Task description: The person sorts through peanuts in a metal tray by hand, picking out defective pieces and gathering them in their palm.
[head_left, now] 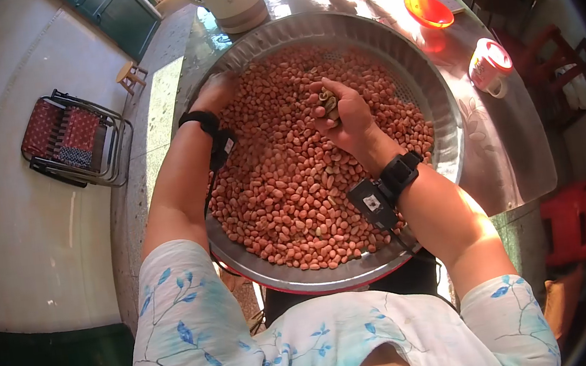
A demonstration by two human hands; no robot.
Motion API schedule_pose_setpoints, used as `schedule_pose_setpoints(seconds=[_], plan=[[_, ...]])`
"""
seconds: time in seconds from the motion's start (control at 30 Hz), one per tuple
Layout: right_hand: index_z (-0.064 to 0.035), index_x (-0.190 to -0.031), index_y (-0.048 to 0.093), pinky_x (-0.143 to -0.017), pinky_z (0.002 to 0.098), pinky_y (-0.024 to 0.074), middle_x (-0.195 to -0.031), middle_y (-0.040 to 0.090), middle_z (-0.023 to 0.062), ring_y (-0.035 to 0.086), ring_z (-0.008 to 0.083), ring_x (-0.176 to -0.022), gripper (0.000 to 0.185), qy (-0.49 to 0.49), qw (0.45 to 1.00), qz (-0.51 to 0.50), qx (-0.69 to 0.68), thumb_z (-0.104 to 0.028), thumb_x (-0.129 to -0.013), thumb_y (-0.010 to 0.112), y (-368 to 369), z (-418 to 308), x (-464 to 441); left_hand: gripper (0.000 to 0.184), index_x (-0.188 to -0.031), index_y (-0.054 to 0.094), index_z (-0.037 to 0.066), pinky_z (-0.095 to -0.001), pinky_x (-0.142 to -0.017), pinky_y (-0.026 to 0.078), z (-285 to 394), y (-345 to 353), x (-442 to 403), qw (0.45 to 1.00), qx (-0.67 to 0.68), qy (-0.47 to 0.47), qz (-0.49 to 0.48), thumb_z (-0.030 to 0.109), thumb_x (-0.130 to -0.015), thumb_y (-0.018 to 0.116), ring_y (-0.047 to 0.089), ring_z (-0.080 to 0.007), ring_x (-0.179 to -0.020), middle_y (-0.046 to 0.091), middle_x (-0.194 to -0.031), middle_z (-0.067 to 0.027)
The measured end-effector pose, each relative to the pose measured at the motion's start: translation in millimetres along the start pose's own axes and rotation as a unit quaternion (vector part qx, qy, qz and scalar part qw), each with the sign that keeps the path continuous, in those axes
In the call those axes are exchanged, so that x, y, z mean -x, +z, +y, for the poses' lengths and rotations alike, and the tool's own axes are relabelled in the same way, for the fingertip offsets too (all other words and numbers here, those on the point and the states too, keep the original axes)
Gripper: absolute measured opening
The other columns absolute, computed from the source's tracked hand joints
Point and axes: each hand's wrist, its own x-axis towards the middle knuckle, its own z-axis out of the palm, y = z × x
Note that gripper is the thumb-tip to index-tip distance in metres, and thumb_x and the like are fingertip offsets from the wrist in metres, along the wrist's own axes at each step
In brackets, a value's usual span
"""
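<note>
A wide round metal basin [445,102] holds a thick layer of shelled peanuts [290,220] with reddish skins. Over the middle of the peanuts, my right hand [349,114] is turned partly palm up, its fingers curled around several greenish-tan shrivelled bits [328,103]. What these bits are I cannot make out for certain. At the upper left of the basin, my left hand [218,92] is low by the peanuts near the inner wall. Motion blurs its fingers, so their pose does not show. Each wrist wears a black strap with a small box.
The basin rests partly on a table [502,157]. Behind it stands a large pale jug [230,0]. To the right are an orange bowl [429,11] and a red-and-white mug [491,65]. A folded chair [72,140] leans at the left wall; a red stool [579,221] stands lower right.
</note>
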Motion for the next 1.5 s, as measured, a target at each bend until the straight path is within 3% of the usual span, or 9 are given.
schedule_pose_setpoints(seconds=[0.1,0.37,0.73,0.87,0.97,1.07,1.23,1.37,1.5], plan=[[-0.0058,-0.087,0.048,-0.039,0.0188,0.0335,-0.069,0.049,0.0015,0.045,0.0079,-0.051,0.016,-0.006,1.0,0.016,0.024,-0.022,-0.085,0.045,1.3,-1.0,1.2,0.027,-0.095,0.059,0.005,-0.0377,-0.074,0.045,115.3,4.2,20.7,0.986,-0.143,-0.091,0.005,0.008,-0.071,0.049,0.055,-0.0316,-0.087,0.059,-0.089,-0.0173],[-0.0057,-0.087,0.047,-0.038,0.0195,0.0328,-0.069,0.048,0.0017,0.044,0.0083,-0.051,0.016,-0.026,1.0,-0.001,0.011,-0.021,-0.085,0.043,2.6,-8.6,-0.7,0.016,-0.08,0.061,0.004,-0.0345,-0.07,0.045,220.6,16.9,93.4,0.98,-0.114,0.11,-0.123,-0.001,-0.067,0.054,0.056,-0.0274,-0.08,0.059,-0.077,-0.0139],[-0.0063,-0.088,0.047,-0.037,0.0161,0.0308,-0.07,0.049,0.0011,0.045,0.0072,-0.055,0.014,-0.02,0.997,0.018,0.068,-0.019,-0.085,0.044,3.9,-11.0,1.3,0.013,-0.081,0.06,-0.002,-0.0249,-0.047,0.043,199.3,-17.1,105.9,0.957,0.226,-0.16,0.092,0.007,-0.075,0.053,0.055,-0.0107,-0.055,0.059,-0.068,-0.0074],[-0.0052,-0.09,0.047,-0.039,0.0157,0.0316,-0.072,0.048,0.0011,0.044,0.0074,-0.055,0.016,0.001,0.994,-0.032,0.104,-0.02,-0.086,0.045,0.0,-10.9,-1.9,0.012,-0.078,0.056,0.002,-0.0194,-0.042,0.036,189.3,1.6,114.2,0.955,0.228,-0.168,0.084,0.014,-0.077,0.058,0.046,-0.0063,-0.049,0.052,-0.063,-0.0014],[-0.0051,-0.09,0.047,-0.039,0.0162,0.032,-0.073,0.047,0.0018,0.044,0.0076,-0.056,0.016,-0.02,0.995,-0.005,0.093,-0.021,-0.086,0.046,1.8,-9.0,-2.0,0.015,-0.077,0.056,0.002,-0.0223,-0.044,0.035,208.0,4.1,123.1,0.968,0.182,-0.155,-0.075,0.016,-0.074,0.062,0.046,-0.0086,-0.051,0.052,-0.064,-0.0017],[-0.0052,-0.09,0.047,-0.04,0.0173,0.0327,-0.073,0.046,0.0024,0.044,0.0082,-0.056,0.017,-0.016,0.996,-0.003,0.092,-0.022,-0.086,0.046,-2.2,-11.0,-4.8,0.017,-0.074,0.056,0.001,-0.0276,-0.056,0.04,225.4,23.6,124.2,0.984,0.038,0.015,-0.174,0.012,-0.064,0.064,0.051,-0.0161,-0.063,0.053,-0.066,-0.006],[-0.0053,-0.09,0.046,-0.04,0.0177,0.0329,-0.073,0.046,0.0025,0.044,0.0089,-0.056,0.018,-0.006,0.996,-0.014,0.089,-0.022,-0.086,0.046,-3.6,-12.8,-3.8,0.014,-0.073,0.056,0.002,-0.0278,-0.055,0.041,206.3,25.6,118.1,0.987,0.007,0.036,-0.157,0.011,-0.065,0.063,0.054,-0.0157,-0.064,0.054,-0.067,-0.0058],[-0.0046,-0.091,0.047,-0.041,0.0182,0.0354,-0.074,0.048,0.0038,0.047,0.0105,-0.058,0.019,0.018,0.99,0.001,0.138,-0.023,-0.086,0.046,0.3,-3.8,-0.9,0.013,-0.077,0.056,0.003,-0.0238,-0.045,0.039,193.1,9.5,117.8,0.979,0.125,-0.125,-0.098,0.012,-0.072,0.062,0.05,-0.0091,-0.052,0.055,-0.066,-0.0016],[-0.0033,-0.092,0.049,-0.044,0.0184,0.0393,-0.077,0.053,0.0071,0.052,0.0138,-0.06,0.027,0.096,0.978,0.016,0.185,-0.029,-0.087,0.042,9.1,11.1,5.5,0.014,-0.08,0.054,0.001,-0.0198,-0.045,0.039,194.3,8.7,112.2,0.965,0.241,-0.088,0.055,0.013,-0.076,0.061,0.049,-0.0069,-0.05,0.055,-0.065,-0.002]])
